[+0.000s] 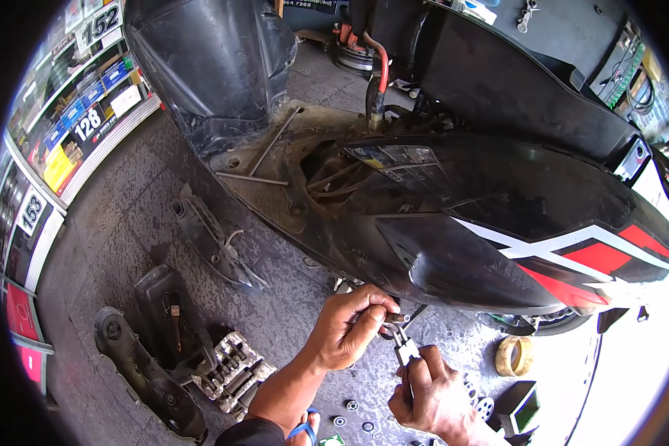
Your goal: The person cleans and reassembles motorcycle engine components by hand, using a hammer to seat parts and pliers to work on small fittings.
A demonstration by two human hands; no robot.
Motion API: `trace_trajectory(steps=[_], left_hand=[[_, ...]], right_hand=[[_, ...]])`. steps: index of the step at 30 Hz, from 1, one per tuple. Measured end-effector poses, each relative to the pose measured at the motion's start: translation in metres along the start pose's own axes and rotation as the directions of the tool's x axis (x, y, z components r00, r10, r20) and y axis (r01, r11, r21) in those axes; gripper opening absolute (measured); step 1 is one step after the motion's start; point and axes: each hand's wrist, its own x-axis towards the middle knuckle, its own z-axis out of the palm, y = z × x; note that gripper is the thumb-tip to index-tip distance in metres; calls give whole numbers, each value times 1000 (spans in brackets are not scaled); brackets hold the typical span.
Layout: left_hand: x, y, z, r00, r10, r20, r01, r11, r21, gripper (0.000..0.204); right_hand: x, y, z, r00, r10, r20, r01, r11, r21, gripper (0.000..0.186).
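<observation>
Between the thumb and fingers of my left hand (351, 328) is a small dark cylindrical metal part (396, 317) with a lighter end. My right hand (432, 395) is closed round the handles of metal pliers (404, 347), whose jaws point up at that part. The jaws are close to the part; I cannot tell whether they grip it. Both hands are low in front of the side of a black scooter (490, 260) with red and white graphics. My fingers hide most of the part and the handles.
A T-handle wrench (269, 149) lies on the scooter's footboard. On the floor to the left are a long dark cover (145, 379), a black plastic panel (219, 241) and a dirty tray of tools (234, 375). At right stand a tan ring (514, 356) and a dark box (519, 409).
</observation>
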Motion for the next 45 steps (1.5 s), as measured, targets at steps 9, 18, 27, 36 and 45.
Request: trace_trajectory(steps=[9,18,27,36,45], left_hand=[[-13,-19,11,996,77,-54,-80,995,-56,20],[-3,18,9,995,98,-28,-100,991,-85,18],[28,14,-27,989,-2,149,43,962,-269,21],[10,-16,-35,985,114,129,-85,975,-207,37],[4,-30,-30,978,197,66,-180,962,-207,32]], right_hand=[[-8,2,7,995,75,58,-76,997,4,19],[-6,-16,-4,994,112,0,-112,991,68,24],[29,-5,-13,980,130,148,-159,966,203,31],[26,-10,-13,982,131,135,-160,961,226,24],[21,-9,-8,979,146,141,-175,959,224,28]])
